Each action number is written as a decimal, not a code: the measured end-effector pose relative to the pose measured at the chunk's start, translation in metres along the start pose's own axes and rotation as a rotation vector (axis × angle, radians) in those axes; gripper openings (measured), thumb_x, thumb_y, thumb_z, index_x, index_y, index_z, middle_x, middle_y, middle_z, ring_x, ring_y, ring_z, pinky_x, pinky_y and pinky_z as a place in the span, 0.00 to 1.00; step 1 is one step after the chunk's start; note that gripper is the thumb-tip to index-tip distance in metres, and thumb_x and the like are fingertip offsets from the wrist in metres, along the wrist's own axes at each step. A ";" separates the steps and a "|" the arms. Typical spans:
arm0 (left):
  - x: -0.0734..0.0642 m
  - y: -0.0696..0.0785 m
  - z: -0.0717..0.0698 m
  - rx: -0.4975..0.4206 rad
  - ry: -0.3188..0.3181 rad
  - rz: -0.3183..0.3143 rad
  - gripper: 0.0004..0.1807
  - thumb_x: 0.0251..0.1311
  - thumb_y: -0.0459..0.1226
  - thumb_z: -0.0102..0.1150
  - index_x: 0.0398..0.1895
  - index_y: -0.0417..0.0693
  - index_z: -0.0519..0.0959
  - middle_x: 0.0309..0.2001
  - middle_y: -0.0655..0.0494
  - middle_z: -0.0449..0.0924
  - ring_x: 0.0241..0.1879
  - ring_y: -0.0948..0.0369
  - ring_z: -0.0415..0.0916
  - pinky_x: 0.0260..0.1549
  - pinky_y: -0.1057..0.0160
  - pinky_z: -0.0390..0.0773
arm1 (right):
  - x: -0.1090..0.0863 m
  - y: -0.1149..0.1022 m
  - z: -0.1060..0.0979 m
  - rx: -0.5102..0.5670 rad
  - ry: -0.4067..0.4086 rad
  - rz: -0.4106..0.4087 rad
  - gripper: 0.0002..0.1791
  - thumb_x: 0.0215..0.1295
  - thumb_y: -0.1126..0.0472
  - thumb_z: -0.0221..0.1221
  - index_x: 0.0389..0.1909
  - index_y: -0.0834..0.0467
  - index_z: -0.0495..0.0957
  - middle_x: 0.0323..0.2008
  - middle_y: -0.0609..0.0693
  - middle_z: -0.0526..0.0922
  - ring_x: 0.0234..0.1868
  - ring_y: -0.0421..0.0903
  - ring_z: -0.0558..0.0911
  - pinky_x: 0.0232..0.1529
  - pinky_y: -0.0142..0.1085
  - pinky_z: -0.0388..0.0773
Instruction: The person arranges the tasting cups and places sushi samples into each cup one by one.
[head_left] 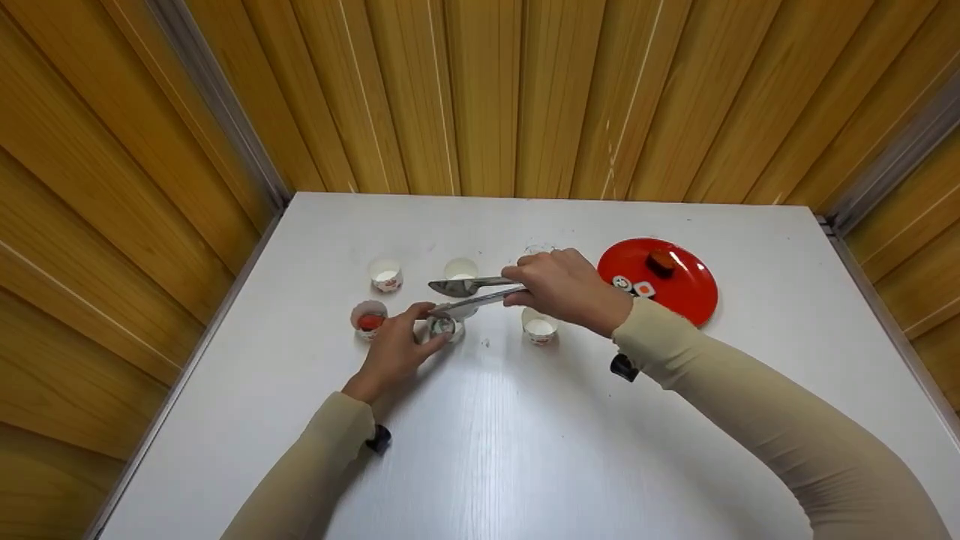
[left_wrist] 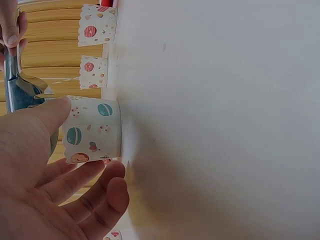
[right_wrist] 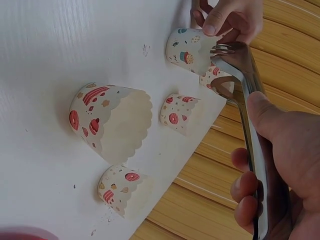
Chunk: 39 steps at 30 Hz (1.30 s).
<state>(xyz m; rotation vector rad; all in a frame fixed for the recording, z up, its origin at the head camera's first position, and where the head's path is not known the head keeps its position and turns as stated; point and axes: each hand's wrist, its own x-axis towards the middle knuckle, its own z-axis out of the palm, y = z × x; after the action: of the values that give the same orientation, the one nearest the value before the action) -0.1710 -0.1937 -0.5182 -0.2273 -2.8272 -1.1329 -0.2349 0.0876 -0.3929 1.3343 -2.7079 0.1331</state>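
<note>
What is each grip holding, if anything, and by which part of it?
The right grip holds metal tongs around the handle, behind the tips. The left grip holds a paper cup, with the thumb at its rim.

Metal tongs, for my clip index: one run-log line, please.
right hand: grips shiny metal tongs, ends parted; left hand: holds white teal-printed paper cup; glossy red round plate: brown chunk on it

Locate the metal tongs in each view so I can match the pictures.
Head: metal tongs near the middle, gripped by the right hand.
Left wrist: metal tongs at the left edge, upper half.
Right wrist: metal tongs right of centre, running up from the bottom edge.
Shared landmark: the paper cup held by the left hand.
</note>
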 end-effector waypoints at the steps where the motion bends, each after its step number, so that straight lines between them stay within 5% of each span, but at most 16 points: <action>1: 0.000 0.000 0.000 0.006 -0.002 0.000 0.30 0.62 0.48 0.73 0.65 0.48 0.77 0.57 0.52 0.84 0.27 0.60 0.70 0.34 0.59 0.72 | -0.001 0.001 -0.001 -0.004 0.009 -0.003 0.11 0.66 0.48 0.69 0.39 0.51 0.84 0.27 0.46 0.82 0.26 0.45 0.78 0.23 0.39 0.74; 14: 0.003 0.006 -0.008 0.069 -0.053 -0.073 0.34 0.62 0.51 0.72 0.67 0.48 0.76 0.58 0.48 0.83 0.57 0.52 0.78 0.60 0.48 0.74 | -0.013 0.022 -0.013 0.028 -0.013 0.060 0.11 0.66 0.49 0.69 0.43 0.50 0.85 0.28 0.46 0.82 0.23 0.44 0.74 0.23 0.37 0.71; 26: 0.007 0.010 -0.012 0.089 -0.085 -0.084 0.34 0.63 0.52 0.70 0.67 0.46 0.75 0.59 0.47 0.81 0.58 0.50 0.77 0.62 0.47 0.73 | -0.034 0.050 -0.023 0.059 -0.034 0.142 0.18 0.65 0.49 0.70 0.52 0.50 0.85 0.30 0.45 0.81 0.25 0.44 0.75 0.25 0.37 0.71; 39: 0.008 0.017 -0.011 0.063 0.046 0.052 0.40 0.62 0.48 0.71 0.75 0.49 0.68 0.67 0.46 0.75 0.65 0.49 0.74 0.63 0.48 0.73 | -0.062 0.080 -0.024 0.036 -0.011 0.224 0.11 0.66 0.50 0.70 0.44 0.49 0.83 0.29 0.44 0.79 0.26 0.44 0.75 0.24 0.38 0.70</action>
<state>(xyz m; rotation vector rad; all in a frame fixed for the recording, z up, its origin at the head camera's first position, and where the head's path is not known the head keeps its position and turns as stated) -0.1754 -0.1884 -0.4975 -0.2646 -2.7947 -1.0242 -0.2590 0.1881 -0.3803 1.0379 -2.8698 0.1959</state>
